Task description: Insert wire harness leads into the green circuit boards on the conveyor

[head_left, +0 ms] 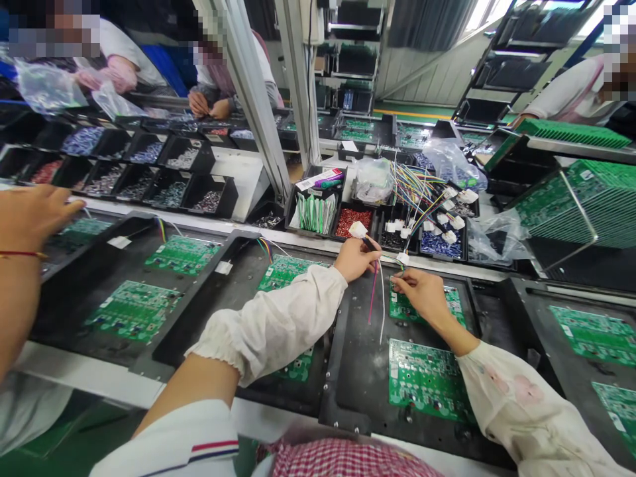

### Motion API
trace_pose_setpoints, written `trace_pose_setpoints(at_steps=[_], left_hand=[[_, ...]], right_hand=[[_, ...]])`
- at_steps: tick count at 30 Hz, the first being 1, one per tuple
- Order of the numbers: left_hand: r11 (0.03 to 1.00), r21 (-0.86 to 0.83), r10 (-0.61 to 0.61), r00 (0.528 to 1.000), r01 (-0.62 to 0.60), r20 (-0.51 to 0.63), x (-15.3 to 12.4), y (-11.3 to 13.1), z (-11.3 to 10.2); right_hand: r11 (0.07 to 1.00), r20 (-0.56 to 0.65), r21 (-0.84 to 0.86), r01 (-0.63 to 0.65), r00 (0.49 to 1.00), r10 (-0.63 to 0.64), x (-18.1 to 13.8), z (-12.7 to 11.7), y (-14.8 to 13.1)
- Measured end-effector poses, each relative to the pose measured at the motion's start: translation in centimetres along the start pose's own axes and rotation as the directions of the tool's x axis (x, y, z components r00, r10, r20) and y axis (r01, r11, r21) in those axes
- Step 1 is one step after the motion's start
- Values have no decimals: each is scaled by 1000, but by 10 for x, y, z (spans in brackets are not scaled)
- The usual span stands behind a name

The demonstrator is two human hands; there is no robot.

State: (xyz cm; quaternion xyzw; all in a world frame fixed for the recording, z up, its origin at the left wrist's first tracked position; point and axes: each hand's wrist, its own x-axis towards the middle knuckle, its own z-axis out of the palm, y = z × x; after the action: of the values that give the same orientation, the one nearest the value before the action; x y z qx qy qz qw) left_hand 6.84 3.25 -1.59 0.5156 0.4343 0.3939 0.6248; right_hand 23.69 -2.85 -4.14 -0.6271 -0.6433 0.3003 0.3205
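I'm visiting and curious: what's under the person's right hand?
A green rectangular circuit board in a black tray. The right hand hides its middle; details there cannot be seen.

Smooth plastic wires (382, 301), matt tray (360, 374)

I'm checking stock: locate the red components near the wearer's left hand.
In the head view, the red components lie just right of centre, beyond the left hand and right of the green-and-white strips.
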Motion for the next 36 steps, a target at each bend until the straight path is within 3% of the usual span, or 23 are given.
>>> trace_pose_setpoints(at_steps=[11, 21, 26, 31, 33, 36], left_hand=[[1000, -15, 6, 1000, -6, 9, 1, -3, -1], [1000, -21, -5, 1000, 5, 2, 1, -1, 0], [1000, -17, 6, 1000, -6, -11, 1, -2, 0], [1000, -10, 5, 1000, -5, -12, 0, -1, 0], [1000, -14, 4, 1000, -4, -17, -1, -1, 0], [1000, -15, 6, 1000, -6, -27, -1, 0, 1]], right_hand=[[1000, -14, 29, -4, 1000, 5, 0, 4, 4], [999, -26, -49, 9, 1000, -10, -2, 2, -5], [997, 44, 6, -78, 996, 77, -3, 5, -6], [953, -77, -300, 46, 994, -72, 2, -1, -5], [928, -20, -368, 58, 997, -70, 2, -5, -10], [944, 192, -316, 90, 981, -29, -11, -9, -25]])
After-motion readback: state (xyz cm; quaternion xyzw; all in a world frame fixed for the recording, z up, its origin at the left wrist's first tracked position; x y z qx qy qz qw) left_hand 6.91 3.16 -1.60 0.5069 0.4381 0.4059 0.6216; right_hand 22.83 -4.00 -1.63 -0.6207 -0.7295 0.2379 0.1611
